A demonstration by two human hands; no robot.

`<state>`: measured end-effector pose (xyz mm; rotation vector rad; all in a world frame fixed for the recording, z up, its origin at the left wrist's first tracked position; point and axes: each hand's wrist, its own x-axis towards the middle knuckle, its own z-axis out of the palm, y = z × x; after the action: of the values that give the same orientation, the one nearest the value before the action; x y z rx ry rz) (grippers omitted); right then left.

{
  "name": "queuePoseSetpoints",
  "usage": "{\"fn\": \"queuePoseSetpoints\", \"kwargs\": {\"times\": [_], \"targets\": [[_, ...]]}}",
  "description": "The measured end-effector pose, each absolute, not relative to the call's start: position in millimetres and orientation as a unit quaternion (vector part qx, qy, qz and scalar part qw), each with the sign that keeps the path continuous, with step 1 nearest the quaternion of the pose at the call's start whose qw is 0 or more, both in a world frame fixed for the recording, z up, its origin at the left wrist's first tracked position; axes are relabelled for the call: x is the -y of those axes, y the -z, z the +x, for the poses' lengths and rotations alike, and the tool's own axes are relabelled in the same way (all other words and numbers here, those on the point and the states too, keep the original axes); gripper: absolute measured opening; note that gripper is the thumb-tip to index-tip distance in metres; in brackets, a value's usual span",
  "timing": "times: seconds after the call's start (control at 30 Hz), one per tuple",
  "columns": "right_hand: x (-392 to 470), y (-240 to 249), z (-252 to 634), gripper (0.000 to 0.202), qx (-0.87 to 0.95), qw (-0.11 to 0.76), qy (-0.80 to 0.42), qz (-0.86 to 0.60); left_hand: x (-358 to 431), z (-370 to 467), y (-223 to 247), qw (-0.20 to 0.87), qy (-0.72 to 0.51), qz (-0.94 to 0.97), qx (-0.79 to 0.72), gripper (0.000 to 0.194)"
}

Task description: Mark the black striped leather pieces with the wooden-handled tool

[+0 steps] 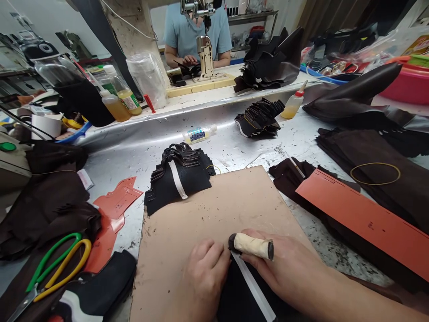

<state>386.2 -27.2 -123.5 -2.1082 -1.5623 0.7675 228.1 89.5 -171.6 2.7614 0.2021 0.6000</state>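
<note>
My right hand (271, 264) is closed round a short tool (251, 245) wrapped in pale tape with dark ends. Beneath it lies a black fabric piece (237, 290) with a white strip (251, 281) running down it. At the left edge of this piece, my left hand (208, 273) rests with curled fingers; whether it pinches the fabric is hidden. Both hands are over a tan board (174, 232). A stack of black pieces (184, 174) with a white strip on top sits at the board's far left corner.
Green and yellow scissors (50, 268) and orange templates (117, 201) lie at left. Dark material and a long orange template (362, 214) are at right. Farther back are a small bottle (199, 134), a glue bottle (293, 105), a bundle (259, 118) and a person (172, 31) behind a sewing machine (205, 58).
</note>
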Motion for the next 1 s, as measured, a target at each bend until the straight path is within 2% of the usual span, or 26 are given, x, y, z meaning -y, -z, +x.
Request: {"fn": "queuePoseSetpoints", "kwargs": {"times": [0.1, 0.23, 0.3, 0.4, 0.43, 0.57, 0.6, 0.77, 0.8, 0.93, 1.0], "targets": [[27, 114, 385, 0.016, 0.562, 0.196, -0.280, -0.753, -87, 231, 167, 0.104, -0.202, 0.973, -0.049, 0.027], [27, 110, 381, 0.018, 0.566, 0.277, -0.243, -0.738, -83, 232, 162, 0.091, -0.202, 0.974, -0.057, 0.031], [25, 113, 381, 0.015, 0.560, 0.243, -0.247, -0.753, -81, 230, 163, 0.091, -0.230, 0.966, -0.076, 0.028], [20, 114, 385, 0.017, 0.568, 0.130, -0.244, -0.775, -78, 226, 169, 0.086, -0.263, 0.953, -0.123, 0.021], [20, 112, 386, 0.018, 0.573, 0.127, -0.231, -0.776, -76, 225, 171, 0.089, -0.270, 0.949, -0.136, 0.018], [21, 107, 383, 0.021, 0.581, 0.267, -0.195, -0.744, -73, 221, 177, 0.117, -0.281, 0.938, -0.169, 0.013], [21, 107, 382, 0.019, 0.578, 0.280, -0.207, -0.738, -73, 221, 178, 0.122, -0.277, 0.938, -0.170, 0.014], [16, 104, 382, 0.015, 0.576, 0.131, -0.258, -0.765, -74, 217, 182, 0.123, -0.261, 0.940, -0.181, 0.018], [15, 102, 382, 0.014, 0.579, 0.144, -0.247, -0.764, -74, 217, 183, 0.123, -0.259, 0.940, -0.183, 0.019], [18, 105, 380, 0.016, 0.566, 0.285, -0.235, -0.737, -73, 217, 184, 0.131, -0.254, 0.940, -0.186, 0.018], [21, 112, 382, 0.018, 0.567, 0.269, -0.259, -0.734, -73, 217, 183, 0.149, -0.256, 0.933, -0.206, 0.020]]}}
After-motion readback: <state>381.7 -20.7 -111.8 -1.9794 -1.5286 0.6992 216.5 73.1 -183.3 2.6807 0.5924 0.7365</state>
